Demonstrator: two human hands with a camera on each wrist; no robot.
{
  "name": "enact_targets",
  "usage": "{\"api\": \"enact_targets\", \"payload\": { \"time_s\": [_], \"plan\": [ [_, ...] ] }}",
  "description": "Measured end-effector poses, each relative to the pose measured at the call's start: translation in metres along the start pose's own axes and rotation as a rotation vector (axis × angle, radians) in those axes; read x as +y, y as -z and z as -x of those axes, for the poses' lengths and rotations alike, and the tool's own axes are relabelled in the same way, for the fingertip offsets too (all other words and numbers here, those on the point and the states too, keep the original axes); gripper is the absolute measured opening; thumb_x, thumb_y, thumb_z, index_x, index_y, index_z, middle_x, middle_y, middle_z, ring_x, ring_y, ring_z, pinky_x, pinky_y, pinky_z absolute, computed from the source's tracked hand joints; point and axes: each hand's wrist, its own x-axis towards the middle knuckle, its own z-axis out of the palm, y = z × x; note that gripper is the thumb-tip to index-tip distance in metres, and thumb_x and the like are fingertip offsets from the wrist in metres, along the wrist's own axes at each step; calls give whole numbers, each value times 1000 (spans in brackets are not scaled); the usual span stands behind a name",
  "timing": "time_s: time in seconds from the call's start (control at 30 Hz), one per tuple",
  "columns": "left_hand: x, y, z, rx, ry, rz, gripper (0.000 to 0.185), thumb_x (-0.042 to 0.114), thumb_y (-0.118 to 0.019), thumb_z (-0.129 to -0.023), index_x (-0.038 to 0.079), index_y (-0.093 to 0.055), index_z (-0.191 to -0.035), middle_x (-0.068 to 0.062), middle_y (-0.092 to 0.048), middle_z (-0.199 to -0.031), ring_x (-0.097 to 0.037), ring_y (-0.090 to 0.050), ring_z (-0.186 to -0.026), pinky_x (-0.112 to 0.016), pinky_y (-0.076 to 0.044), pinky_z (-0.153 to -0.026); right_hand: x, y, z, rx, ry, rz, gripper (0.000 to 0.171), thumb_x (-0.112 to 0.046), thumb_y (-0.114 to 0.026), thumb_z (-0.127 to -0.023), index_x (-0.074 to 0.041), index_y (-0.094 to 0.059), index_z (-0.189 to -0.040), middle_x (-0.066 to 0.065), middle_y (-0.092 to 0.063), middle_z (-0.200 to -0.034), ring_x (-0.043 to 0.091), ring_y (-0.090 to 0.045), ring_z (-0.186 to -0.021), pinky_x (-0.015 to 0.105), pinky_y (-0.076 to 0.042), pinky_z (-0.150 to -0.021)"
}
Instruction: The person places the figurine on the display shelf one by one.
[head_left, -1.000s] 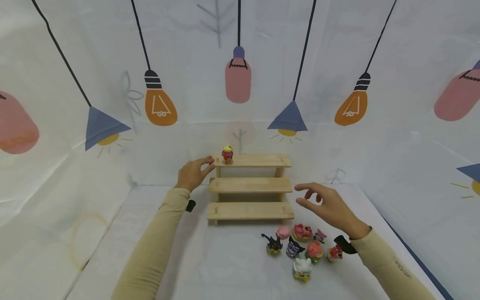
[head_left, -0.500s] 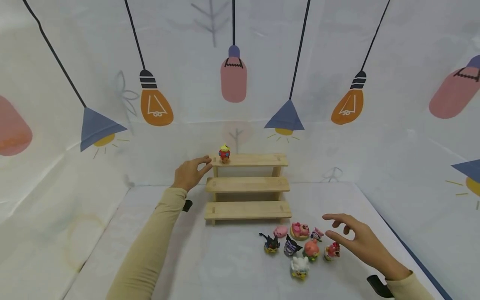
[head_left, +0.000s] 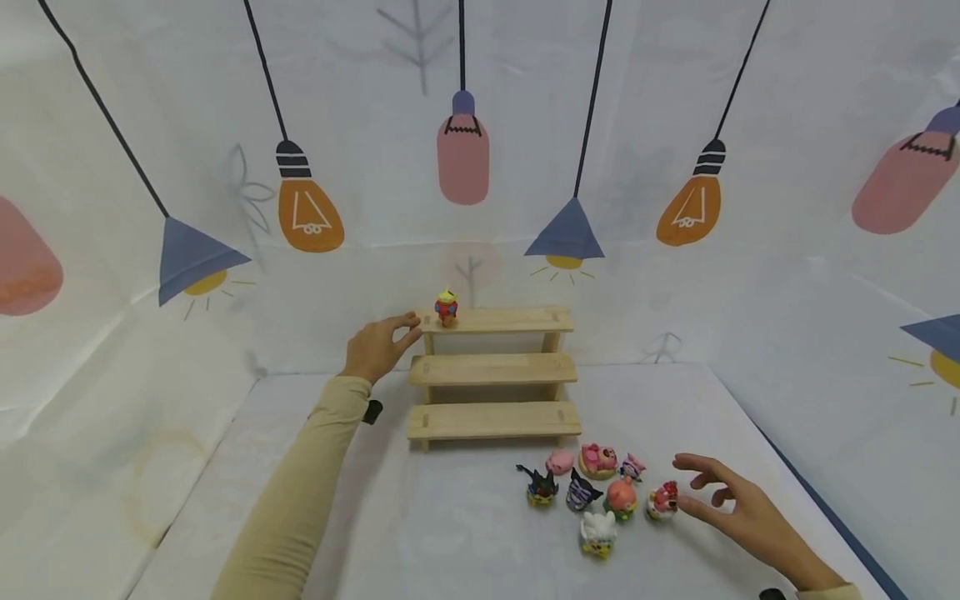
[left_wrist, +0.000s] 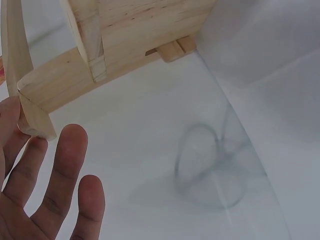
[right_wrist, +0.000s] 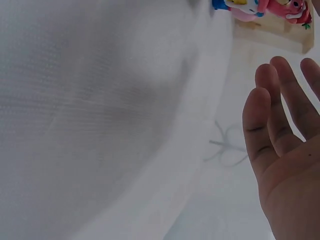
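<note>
A three-step wooden display stand point(head_left: 493, 368) stands against the back wall. My left hand point(head_left: 375, 346) grips the left end of its top step, and in the left wrist view the thumb and fingers close on that board's corner point(left_wrist: 37, 122). On this top step, near the hand, stands a small red figurine with a yellow head point(head_left: 447, 309). My right hand point(head_left: 750, 508) is at the right, fingers loosely bent and apart, its thumb tip beside a red-and-white figurine point(head_left: 662, 502). Whether they touch is hard to tell. In the right wrist view the palm point(right_wrist: 295, 175) holds nothing.
Several small figurines sit before the stand: a white one point(head_left: 597, 533), an orange-pink one point(head_left: 621, 497), a purple-black one point(head_left: 582, 492), a dark one point(head_left: 540, 487), a pink one point(head_left: 559, 462) and a ring-shaped one point(head_left: 597, 461). White cloth walls with printed lamps enclose the table.
My right hand has moved from beside the stand's middle step down and to the right, to the red-and-white figurine. The left hand keeps its place on the top step. The view has shifted slightly.
</note>
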Motion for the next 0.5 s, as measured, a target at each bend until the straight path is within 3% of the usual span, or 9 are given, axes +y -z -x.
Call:
{"api": "enact_targets", "payload": {
  "time_s": [0.27,0.5],
  "plan": [
    [1,1,-1,14,-15,3,35,41,-66,-100,19,-75,-125,4,-65,-136,-10,-18,-43,-27,-22,-37,12,-5,0,-75,-33,-87,53,-29,-77,-93,-11,-57,-138,7,-68,-124,6,-59,-91,25,-50,-72],
    [2,2,0,4,1,-2,36,43,-66,-99,20,-75,-125,5,-64,-137,-10,-19,-44,-28,-22,-37,19,-10,1,-94,-25,-153,38,-24,-76,-94,-10,-66,-127,-5,-70,-109,6,-61,-86,26,-51,-69]
  ]
}}
